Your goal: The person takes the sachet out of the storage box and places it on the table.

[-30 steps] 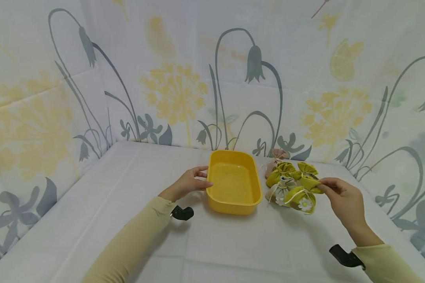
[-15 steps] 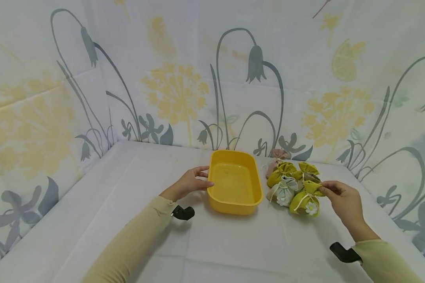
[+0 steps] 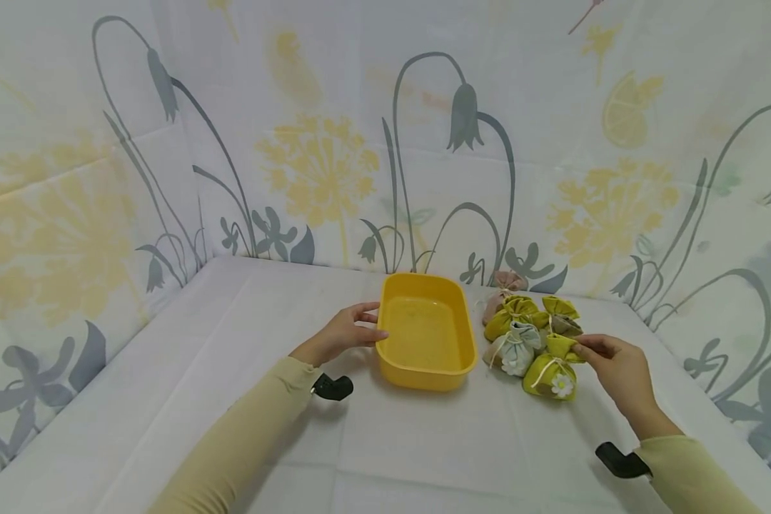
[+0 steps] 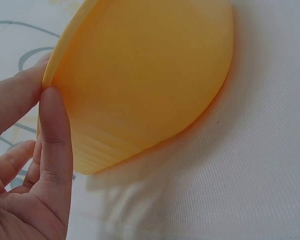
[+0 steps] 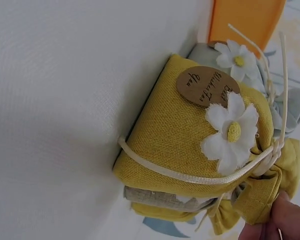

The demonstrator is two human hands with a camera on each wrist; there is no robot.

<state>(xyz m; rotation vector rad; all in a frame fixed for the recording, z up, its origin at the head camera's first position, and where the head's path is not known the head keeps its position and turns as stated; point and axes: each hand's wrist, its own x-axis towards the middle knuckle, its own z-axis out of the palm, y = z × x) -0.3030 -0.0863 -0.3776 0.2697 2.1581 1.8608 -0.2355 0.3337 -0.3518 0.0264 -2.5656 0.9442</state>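
Note:
A yellow plastic tub (image 3: 427, 332) sits mid-table; its outer wall (image 4: 140, 75) fills the left wrist view. My left hand (image 3: 347, 332) holds the tub's left rim, thumb and fingers pinching the edge (image 4: 50, 100). To the right lies a cluster of small drawstring pouches (image 3: 527, 332). My right hand (image 3: 613, 364) pinches the gathered top of the nearest yellow-green pouch (image 3: 549, 371), which bears a white daisy and an oval tag (image 5: 210, 120). That pouch rests on the table. A grey-white pouch (image 3: 514, 350) lies beside it, next to the tub.
A white cloth covers the table (image 3: 231, 357). Floral-printed fabric walls (image 3: 334, 157) close in the back and both sides. More yellow-green pouches (image 3: 517, 307) and a pink one (image 3: 504, 282) lie behind, near the back wall.
My right hand has drawn the daisy pouch a little toward me and away from the cluster, still pinching its top. The left hand and tub have stayed put.

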